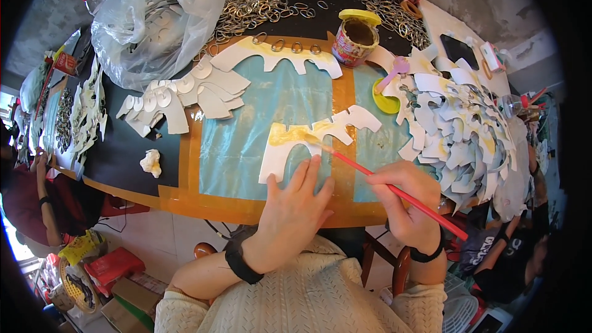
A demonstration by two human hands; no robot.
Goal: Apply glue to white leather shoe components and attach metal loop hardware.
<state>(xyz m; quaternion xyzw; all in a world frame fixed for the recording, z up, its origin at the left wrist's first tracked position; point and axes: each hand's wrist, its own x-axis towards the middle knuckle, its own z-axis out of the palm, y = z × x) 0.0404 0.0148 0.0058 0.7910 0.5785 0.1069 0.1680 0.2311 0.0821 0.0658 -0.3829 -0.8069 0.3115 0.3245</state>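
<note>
A white cut-out piece [273,161] with notched edges lies on the blue sheet [231,148] in front of me. Yellowish paste coats its upper band. My left hand [293,200] rests flat with fingers spread, the fingertips touching the piece's lower edge. My right hand [404,203] grips a red-handled brush [351,163], whose tip meets the pasted strip. Farther back lies a similar white piece [246,49], smeared with paste, with several metal rings [278,45] along its edge. Beside it stands an opened can [351,52] of brownish paste.
White pieces are heaped at right [462,129] and stacked at left [213,89]. Loose metal rings [253,3] lie behind, next to a clear plastic bag [123,43]. A pink spoon [394,72] lies over a yellow-green lid [387,103]. Other people sit at both sides.
</note>
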